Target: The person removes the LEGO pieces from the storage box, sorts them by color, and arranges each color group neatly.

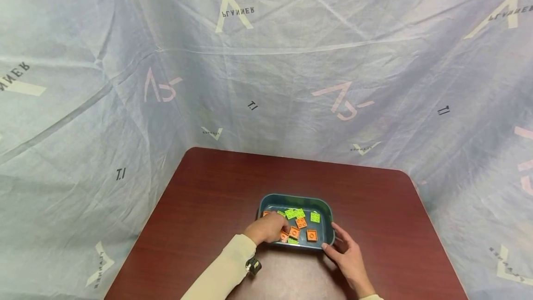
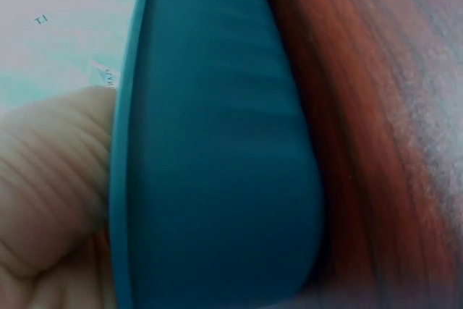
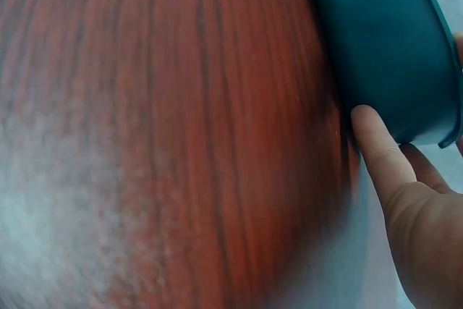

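A dark teal plastic tray (image 1: 300, 198) holds several orange bricks (image 1: 312, 235) and lime-green bricks (image 1: 315, 217). My left hand (image 1: 268, 227) reaches over the near wall into the tray's left part, among the bricks. Its fingers point down, and the fingertips are hidden, so whether it pinches a brick cannot be told. In the left wrist view the tray's outer wall (image 2: 217, 142) blocks what the hand touches. With thumb on the front wall and fingers at the right side, my right hand (image 1: 349, 254) holds the tray's near right corner.
The tray stands on a dark red wood-grain table (image 1: 225, 184). Pale printed cloth (image 1: 283, 82) hangs behind the table and along both sides. A small black device (image 1: 253, 266) is strapped at the left wrist, over a cream sleeve (image 1: 225, 270).
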Tool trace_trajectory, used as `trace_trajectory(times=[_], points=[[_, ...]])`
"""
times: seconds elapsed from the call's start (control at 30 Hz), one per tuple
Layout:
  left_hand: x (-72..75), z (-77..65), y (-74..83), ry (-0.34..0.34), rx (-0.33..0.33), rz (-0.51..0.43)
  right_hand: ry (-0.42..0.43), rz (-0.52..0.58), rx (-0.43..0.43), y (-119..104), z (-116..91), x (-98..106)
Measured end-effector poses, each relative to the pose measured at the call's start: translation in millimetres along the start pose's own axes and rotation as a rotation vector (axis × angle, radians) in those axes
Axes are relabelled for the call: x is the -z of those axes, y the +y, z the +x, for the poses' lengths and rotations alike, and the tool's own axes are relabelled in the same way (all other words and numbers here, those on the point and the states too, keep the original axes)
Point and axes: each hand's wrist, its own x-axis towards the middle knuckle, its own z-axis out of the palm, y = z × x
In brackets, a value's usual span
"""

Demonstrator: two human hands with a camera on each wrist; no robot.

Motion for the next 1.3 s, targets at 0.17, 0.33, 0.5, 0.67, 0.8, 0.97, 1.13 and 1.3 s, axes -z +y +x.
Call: trace_trajectory(times=[0.17,0.33,0.5,0.67,0.8,0.97,1.13,1.3], points=[[1.5,0.2,0.8,-0.017,0.02,-0.008,0.02,-0.025,-0.008,2.8,1.8,0.7],[4.3,0.4,1.0,-0.015,0.019,-0.028,0.004,-0.001,-0.009,3.7,2.6,0.9],[2.9,1.6,-0.2,0.015,-0.005,-0.06,-0.012,0.011,-0.013,2.0,0.7,1.2],[3.5,0.5,-0.9,0.047,-0.028,-0.084,-0.017,-0.003,-0.028,1.7,1.5,2.6],[6.5,-0.3,-2.9,0.077,-0.028,-0.124,-0.022,-0.015,-0.03,2.5,3.4,3.5],[3.3,1.2,-10.8,0.145,-0.036,-0.258,-0.018,-0.021,-0.04,4.3,3.8,4.5],[4.8,-0.5,-14.7,0.228,0.007,-0.464,0.005,-0.033,-0.035,7.5,5.3,6.1],[8.4,-3.7,-20.5,0.315,0.004,-0.58,0.006,-0.026,-0.008,9.3,10.0,3.5]])
